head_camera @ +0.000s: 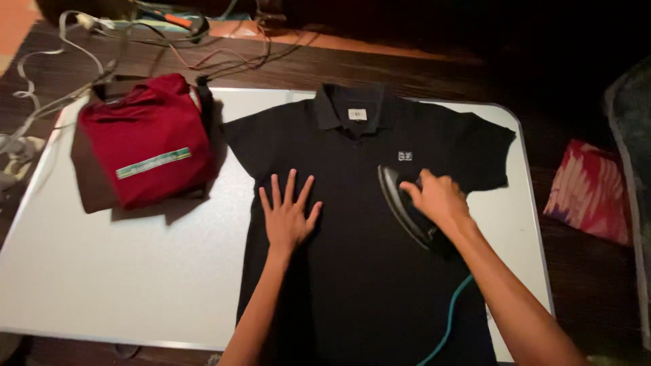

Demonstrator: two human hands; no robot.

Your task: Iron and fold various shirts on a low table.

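Nearest me, a teal cord curves up across the lower part of a black polo shirt, which lies face up and flat on a smooth white table with rounded corners. Its knit looks soft and matte. My left hand lies open on the shirt's chest, palm down, fingers spread and pressing the cloth flat. My right hand is closed around the handle of a dark iron, whose pointed, glossy body rests on the shirt's chest on my right, its tip toward the collar. Just beyond the tip sits a small pale square badge sewn to the cloth. Farther up, the collar lies folded, with a small light label inside the neck; the short sleeves spread to both sides.

To my left, apart from the shirt, a red folded garment with a pale green strip lies on something brown and folded. Off the table's right edge, a pink patterned cloth rests on dark wood. At the far edge, tangled wires trail over the wooden surface.
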